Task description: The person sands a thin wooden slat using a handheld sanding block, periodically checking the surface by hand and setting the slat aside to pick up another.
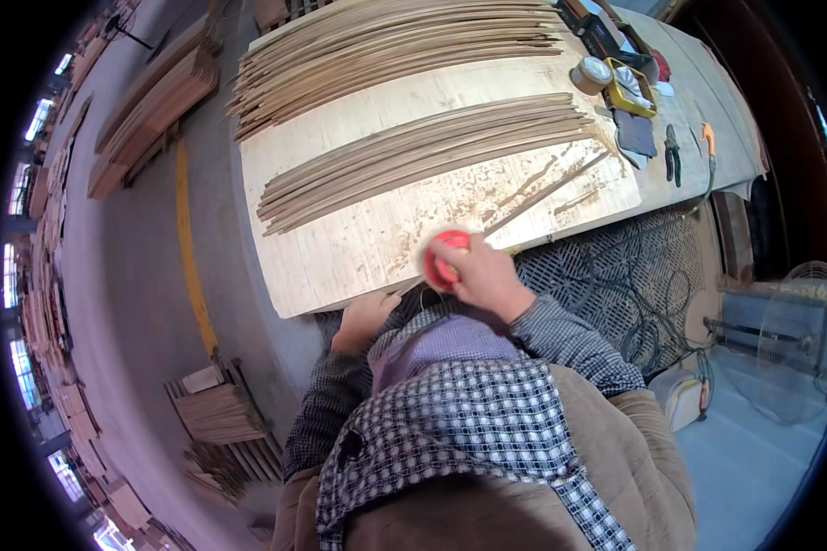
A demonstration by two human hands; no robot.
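Observation:
My right hand is closed round a round red tool or holder, blurred, at the near edge of the pale wooden board. A thin wooden strip runs slantwise from the board's right part down to this red thing. My left hand is at the board's near edge, its fingers on the end of a thin strip that reaches towards the red thing. Beyond the hands lies a row of thin wooden strips, with a larger bundle of strips farther back. Brown dust or stains mark the board.
At the right of the table are a lidded tub, a yellow tray, dark cloths, pliers and an orange-handled air gun. Hoses lie on matting below. Stacked boards stand left.

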